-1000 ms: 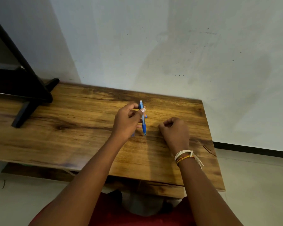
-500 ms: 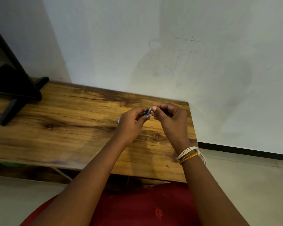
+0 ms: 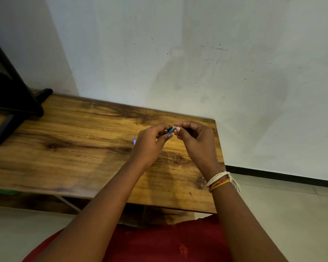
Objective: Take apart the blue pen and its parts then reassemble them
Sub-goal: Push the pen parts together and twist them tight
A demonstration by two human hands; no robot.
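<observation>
wooden table (image 3: 74, 148), white wall (image 3: 197, 53), tiled floor (image 3: 292, 214)

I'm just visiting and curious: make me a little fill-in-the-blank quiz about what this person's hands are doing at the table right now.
1. The pen pinched between both hands is coloured ____.
2. The wrist with the thread bracelets belongs to the ____ hand.
3. The left hand works above a table made of ____.
4. The black stand sits at the table's ____ end.

Missing words: blue; right; wood; left
</observation>
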